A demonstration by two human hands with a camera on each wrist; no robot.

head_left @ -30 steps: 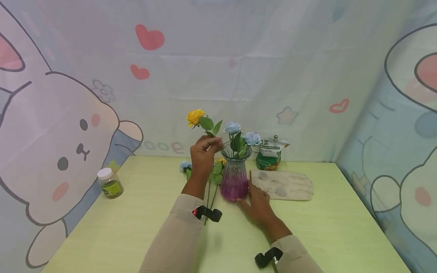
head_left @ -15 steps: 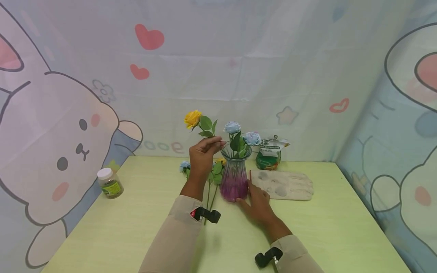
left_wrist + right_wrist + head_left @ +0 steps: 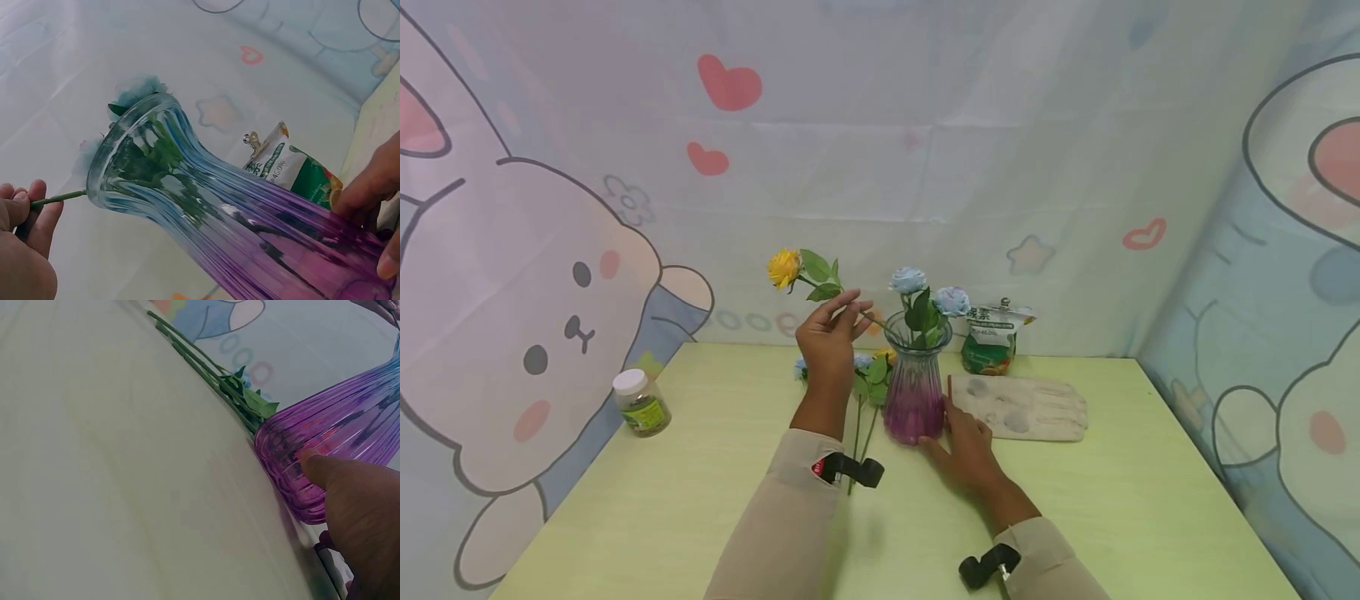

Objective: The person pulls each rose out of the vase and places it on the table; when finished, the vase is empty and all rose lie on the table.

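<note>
My left hand (image 3: 829, 337) pinches the green stem of a yellow rose (image 3: 784, 268), whose bloom leans out to the left. In the left wrist view the stem (image 3: 59, 198) runs from the fingertips to the rim of a ribbed glass vase (image 3: 181, 181), blue-grey above and purple below. The vase stands upright on the table in the head view, with two light-blue roses (image 3: 952, 302) in it. My right hand (image 3: 966, 450) holds the vase low down, thumb at the front of its base (image 3: 294, 469) and index finger along its right side.
Several more roses (image 3: 877, 375), blue and yellow, lie left of the vase, stems (image 3: 194, 359) towards me. A clipped green-and-white bag (image 3: 992, 337) and a flat, grey-spotted pale glove (image 3: 1037, 408) are at the right. A white-capped jar (image 3: 642, 404) stands far left.
My left hand has moved left and slightly down, and the yellow rose has swung left to a flatter tilt. My right hand and the vase have stayed in place.
</note>
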